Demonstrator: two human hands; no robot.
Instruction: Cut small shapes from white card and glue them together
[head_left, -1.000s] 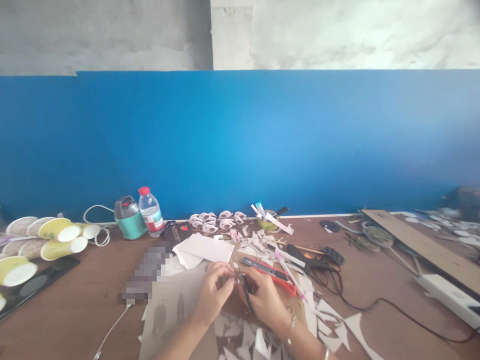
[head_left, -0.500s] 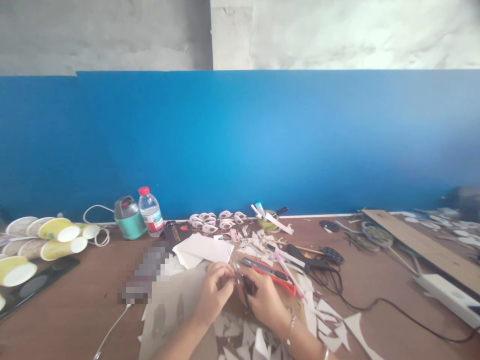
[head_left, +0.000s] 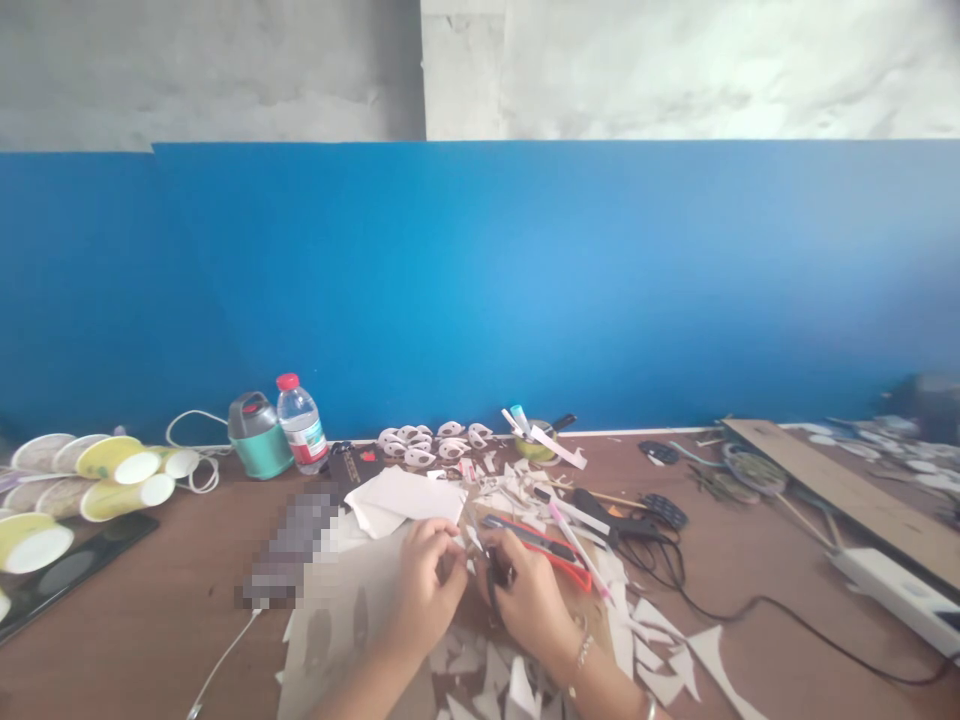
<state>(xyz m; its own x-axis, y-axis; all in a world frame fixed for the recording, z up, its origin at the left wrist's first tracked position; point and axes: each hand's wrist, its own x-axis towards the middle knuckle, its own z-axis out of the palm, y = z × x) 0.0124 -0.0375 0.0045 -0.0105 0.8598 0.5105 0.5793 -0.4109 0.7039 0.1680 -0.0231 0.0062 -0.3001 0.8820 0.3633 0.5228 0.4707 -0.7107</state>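
My right hand [head_left: 529, 595] is closed around the dark handles of a pair of scissors [head_left: 493, 585], whose blades point up and away from me. Just left of the blades is my left hand [head_left: 427, 580], thumb and fingers pinched together. Whatever sits in that pinch is too small and blurred to name. A grey utility knife [head_left: 534, 540] lies beyond my right hand, over a red-orange object [head_left: 579, 574]. White paper scraps [head_left: 491, 680] are strewn below both hands, and a greyish sheet [head_left: 337, 610] lies under my left forearm.
Folded white paper [head_left: 409, 494] and several white cut-out shapes [head_left: 420, 455] lie farther back. A bottle [head_left: 304, 435] and a teal container [head_left: 261, 450] stand at back left, near paper cups [head_left: 124, 498]. A black cable [head_left: 765, 600] runs right to a power strip [head_left: 896, 595].
My left hand has shifted slightly and now sits a little farther from the scissors. The scissor blades look slightly turned. Everything else on the table stays in place.
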